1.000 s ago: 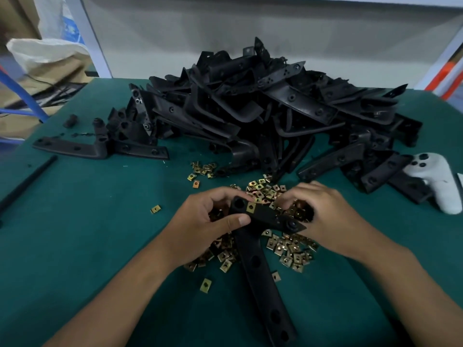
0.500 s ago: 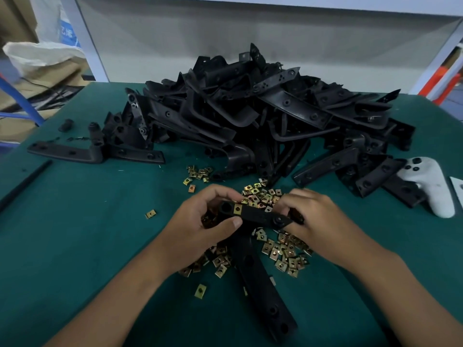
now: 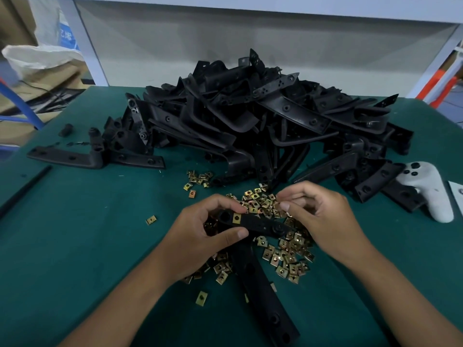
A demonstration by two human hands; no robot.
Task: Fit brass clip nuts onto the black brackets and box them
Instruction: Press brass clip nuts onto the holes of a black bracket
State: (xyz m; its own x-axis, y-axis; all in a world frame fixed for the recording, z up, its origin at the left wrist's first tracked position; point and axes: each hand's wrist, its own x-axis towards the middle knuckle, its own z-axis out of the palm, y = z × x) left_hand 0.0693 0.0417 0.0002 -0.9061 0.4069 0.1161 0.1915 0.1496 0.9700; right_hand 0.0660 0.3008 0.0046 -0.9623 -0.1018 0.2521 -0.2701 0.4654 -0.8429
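Your left hand [image 3: 200, 236] covers the bracket's [image 3: 260, 225] near end and some nuts [image 3: 285, 259] beneath the palm. Whether your right hand [image 3: 323, 221] pinches a nut is too small to tell; its fingertips blur at 12 o'clock. The bracket's long leg runs off the bottom edge at 6. The pile [image 3: 263, 121] buries most of its own pieces. At 3, brackets overlap part of the white controller [image 3: 431, 191].

white controller [image 3: 429, 190] at my right edge | thin black rod [image 3: 23, 189] at left edge | white sack [image 3: 37, 57] upper left | green table mat [image 3: 75, 234] under all
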